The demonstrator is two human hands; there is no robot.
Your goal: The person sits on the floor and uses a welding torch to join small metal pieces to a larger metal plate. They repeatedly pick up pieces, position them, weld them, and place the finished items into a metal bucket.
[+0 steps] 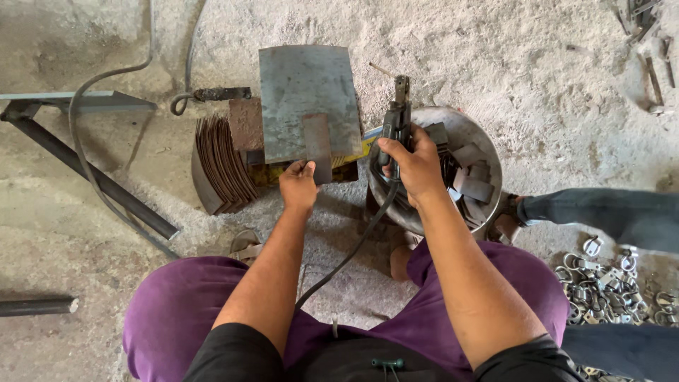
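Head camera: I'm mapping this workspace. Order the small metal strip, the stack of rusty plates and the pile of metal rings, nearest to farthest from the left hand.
From the left hand:
1. Small metal strip, touching the fingertips, just ahead.
2. Stack of rusty plates, to its left.
3. Pile of metal rings, far right on the floor.

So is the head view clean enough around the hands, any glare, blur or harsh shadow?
Head view: soft, even daylight, no glare on the grey steel plate; left hand and right hand on the black electrode holder look sharp; wide-angle bending at edges; faint shadow under the plate.
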